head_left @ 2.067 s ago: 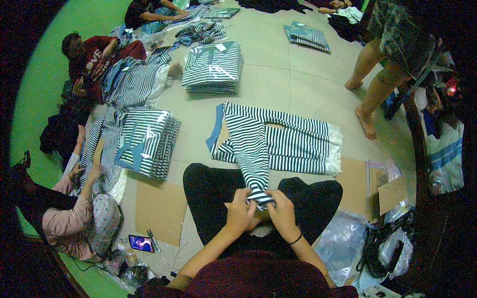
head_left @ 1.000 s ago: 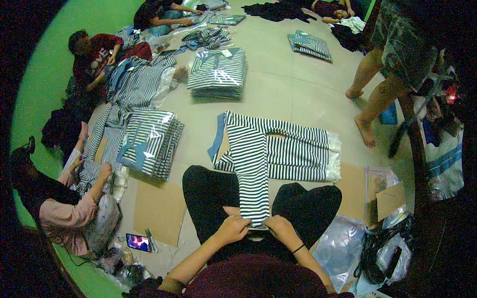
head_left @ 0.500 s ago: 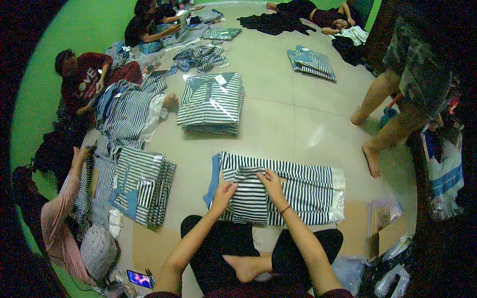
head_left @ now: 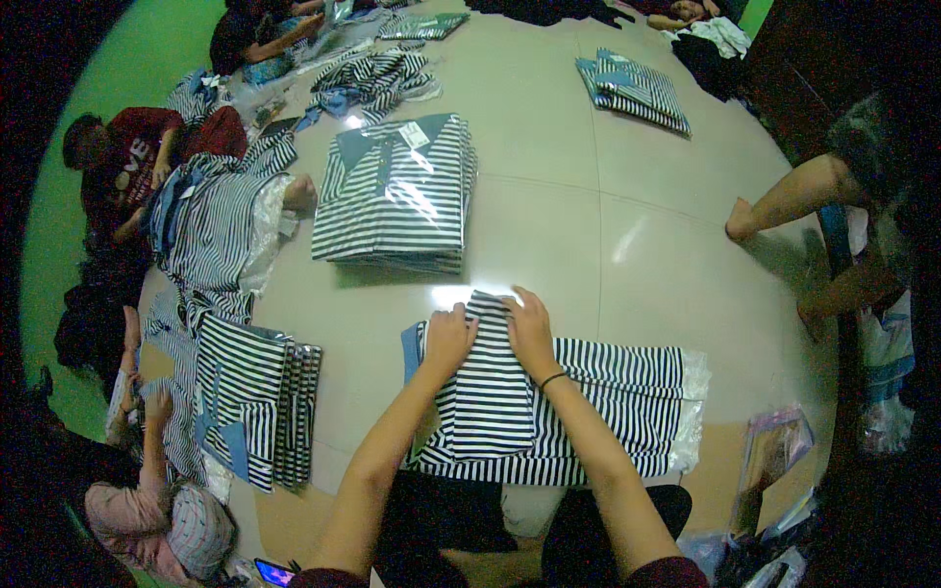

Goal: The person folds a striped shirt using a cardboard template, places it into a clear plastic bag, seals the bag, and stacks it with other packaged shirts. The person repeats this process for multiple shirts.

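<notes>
In front of my crossed legs a black-and-white striped shirt (head_left: 618, 412) lies sideways on the floor, its blue collar (head_left: 412, 351) at the left and a lacy white hem (head_left: 692, 407) at the right. One striped sleeve (head_left: 490, 392) is laid flat across the body of the shirt. At the sleeve's far end, my left hand (head_left: 449, 338) has its fingers closed on the left edge. Across from it, my right hand (head_left: 529, 333) grips the right edge, index finger raised. The fingertips are partly hidden by the cloth and hands.
Bagged striped shirts are stacked ahead (head_left: 392, 211), at the left (head_left: 255, 392) and far right (head_left: 637, 93). People sit along the left; a standing person's legs (head_left: 794, 196) are at the right. Brown cardboard (head_left: 720, 461) and plastic bags (head_left: 774, 446) lie near right.
Both hands have moved away from me along the sleeve, which now stretches longer and flatter over the shirt. The view has tilted downward. The standing person's legs appear further right.
</notes>
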The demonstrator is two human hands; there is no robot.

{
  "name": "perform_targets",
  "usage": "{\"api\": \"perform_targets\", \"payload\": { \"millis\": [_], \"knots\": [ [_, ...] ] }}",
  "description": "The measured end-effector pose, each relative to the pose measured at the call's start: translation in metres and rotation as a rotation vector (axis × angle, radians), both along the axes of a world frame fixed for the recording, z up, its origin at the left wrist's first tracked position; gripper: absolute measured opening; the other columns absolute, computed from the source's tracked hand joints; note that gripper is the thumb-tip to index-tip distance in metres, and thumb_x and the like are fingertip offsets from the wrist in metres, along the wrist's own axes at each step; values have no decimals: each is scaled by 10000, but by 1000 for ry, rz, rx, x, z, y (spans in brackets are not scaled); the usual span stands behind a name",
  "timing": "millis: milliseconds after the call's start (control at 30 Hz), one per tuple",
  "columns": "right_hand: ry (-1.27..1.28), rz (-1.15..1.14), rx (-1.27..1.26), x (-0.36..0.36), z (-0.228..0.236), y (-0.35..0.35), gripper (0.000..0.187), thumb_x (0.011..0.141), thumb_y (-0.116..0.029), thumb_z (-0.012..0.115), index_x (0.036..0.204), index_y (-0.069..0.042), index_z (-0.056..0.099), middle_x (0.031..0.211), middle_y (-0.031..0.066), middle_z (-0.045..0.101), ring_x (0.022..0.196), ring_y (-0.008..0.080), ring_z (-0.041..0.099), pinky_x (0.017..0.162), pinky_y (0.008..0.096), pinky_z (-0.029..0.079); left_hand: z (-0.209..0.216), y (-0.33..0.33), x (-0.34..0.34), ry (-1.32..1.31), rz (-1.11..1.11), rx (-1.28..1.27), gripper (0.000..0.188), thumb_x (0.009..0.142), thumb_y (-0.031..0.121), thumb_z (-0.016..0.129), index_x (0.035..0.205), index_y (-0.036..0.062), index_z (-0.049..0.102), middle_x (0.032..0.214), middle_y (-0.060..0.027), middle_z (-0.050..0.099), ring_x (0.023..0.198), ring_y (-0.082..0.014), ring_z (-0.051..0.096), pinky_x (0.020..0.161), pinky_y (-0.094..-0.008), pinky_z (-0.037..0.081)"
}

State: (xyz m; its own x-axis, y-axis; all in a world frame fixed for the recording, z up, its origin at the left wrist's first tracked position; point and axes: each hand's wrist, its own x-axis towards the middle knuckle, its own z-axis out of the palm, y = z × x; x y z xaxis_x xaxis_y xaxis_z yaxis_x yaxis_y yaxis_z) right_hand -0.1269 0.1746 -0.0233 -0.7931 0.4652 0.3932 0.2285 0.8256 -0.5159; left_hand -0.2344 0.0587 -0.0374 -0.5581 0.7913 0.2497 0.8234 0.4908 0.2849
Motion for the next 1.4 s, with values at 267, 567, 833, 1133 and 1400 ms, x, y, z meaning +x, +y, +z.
{"api": "perform_targets", "payload": {
  "millis": [267,567,833,1133,1400],
  "knots": [
    [-512,643,-584,-22,15,25,364,743,-332,510,904,-12,576,861,162,588,808,284,558,739,340,428,32,-37,34,68,112,182,332,710,201,554,958,-6,478,986,-175,485,935,-331,422,826,-428,302],
    [-320,254,-395,43,-12,47,308,729,-335,551,843,-48,560,830,136,582,773,259,556,694,329,434,-2,-56,100,-180,-137,-156,525,764,345,492,1245,201,336,1312,-137,237,1202,-352,205,948,-506,182],
    [-463,-198,-63,266,2,175,304,709,-294,589,798,-6,548,792,91,558,766,218,518,694,322,398,10,7,220,-352,-298,-409,78,668,84,492,705,19,512,626,-124,490,568,-254,491,552,-359,398],
    [-380,-294,-416,306,-14,181,323,680,-228,603,872,20,526,863,114,551,812,208,512,734,291,394,-29,64,360,-331,-891,-20,237,641,168,557,837,50,496,834,-91,492,753,-219,505,639,-341,415],
    [-212,-342,-536,218,71,160,379,636,-224,626,913,-5,489,823,154,563,783,221,547,688,321,427,26,19,298,-1435,-367,317,254,730,102,525,962,0,498,973,-102,523,887,-187,519,759,-315,419]
  ]
}}
